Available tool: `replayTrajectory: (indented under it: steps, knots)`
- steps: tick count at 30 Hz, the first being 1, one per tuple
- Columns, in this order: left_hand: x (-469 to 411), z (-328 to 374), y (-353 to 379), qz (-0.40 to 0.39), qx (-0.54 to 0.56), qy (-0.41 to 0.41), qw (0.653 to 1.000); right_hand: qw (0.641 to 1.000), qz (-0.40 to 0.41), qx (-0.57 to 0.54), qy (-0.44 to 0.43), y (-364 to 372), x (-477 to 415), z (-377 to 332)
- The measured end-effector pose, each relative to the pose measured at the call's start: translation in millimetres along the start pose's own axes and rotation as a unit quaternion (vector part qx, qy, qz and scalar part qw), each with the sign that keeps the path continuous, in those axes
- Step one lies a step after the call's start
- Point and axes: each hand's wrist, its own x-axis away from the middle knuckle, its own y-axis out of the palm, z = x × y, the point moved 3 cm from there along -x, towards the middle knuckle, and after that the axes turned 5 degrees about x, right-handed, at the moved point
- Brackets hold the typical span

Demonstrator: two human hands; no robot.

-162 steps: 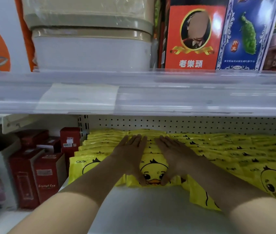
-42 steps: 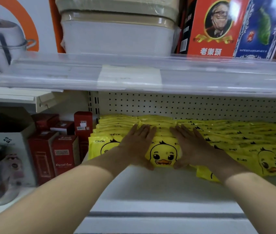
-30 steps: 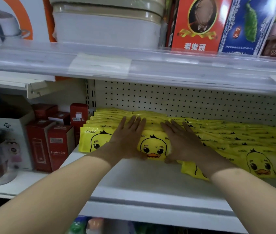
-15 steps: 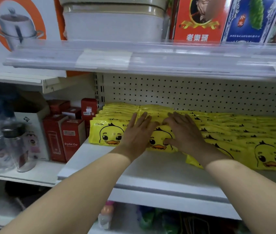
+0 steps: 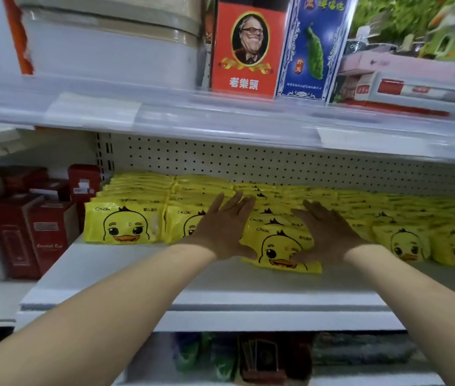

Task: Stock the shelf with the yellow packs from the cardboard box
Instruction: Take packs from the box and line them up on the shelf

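A white store shelf (image 5: 165,277) with a perforated back panel (image 5: 248,162) fills the middle of the frame, under a clear-fronted upper shelf (image 5: 220,118). The yellow packs (image 5: 124,225), printed with a duck face, lie on this white shelf in overlapping rows that run from the back panel toward the front edge, spread from left of centre to the right edge of the frame.

One front pack (image 5: 279,246) near the centre sits further forward than its neighbours and slightly askew. The left hand (image 5: 222,227) rests flat on the packs at this pack's left edge, fingers straight and spread, pointing toward the back. The right hand (image 5: 326,232) lies flat on its right part, fingers likewise straight and spread, with the thumb at the pack's near edge. Neither hand is curled round anything.

Dark red boxes (image 5: 34,232) stand at the left of the frame beside the rows. On the upper shelf are a pale lidded container (image 5: 109,48) at upper left, a red portrait box (image 5: 248,45) and a blue peacock box (image 5: 309,45). Blurred goods (image 5: 248,358) sit on a lower shelf at the bottom.
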Motion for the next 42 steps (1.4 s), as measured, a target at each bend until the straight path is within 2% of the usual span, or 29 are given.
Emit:
replayTrajectory:
  steps: [4, 8, 11, 16, 27, 36, 42]
  knots:
    - [-27, 27, 13, -0.052, -0.002, 0.011, 0.999, 0.999, -0.029, 0.010, -0.045, 13, -10, 11]
    - [-55, 39, 24, -0.076, -0.072, -0.008, 0.995, 0.991, 0.031, 0.025, -0.124, 23, -36, 10]
    - [-77, 41, 27, -0.081, -0.116, -0.054, 0.988, 0.987, 0.068, 0.038, -0.143, 25, -55, 10]
    - [-86, 29, 29, -0.113, -0.107, -0.158, 0.975, 0.984, 0.028, 0.015, -0.174, 21, -77, 9]
    - [-92, 26, 30, -0.132, -0.139, -0.191, 0.963, 0.981, 0.023, -0.011, -0.190, 26, -94, 9]
    - [-101, 19, 31, -0.138, -0.131, -0.209, 0.959, 0.983, 0.018, 0.018, -0.182, 24, -102, 4]
    - [-110, 11, 33, -0.109, -0.157, -0.191, 0.963, 0.984, 0.030, 0.024, -0.175, 22, -108, 3]
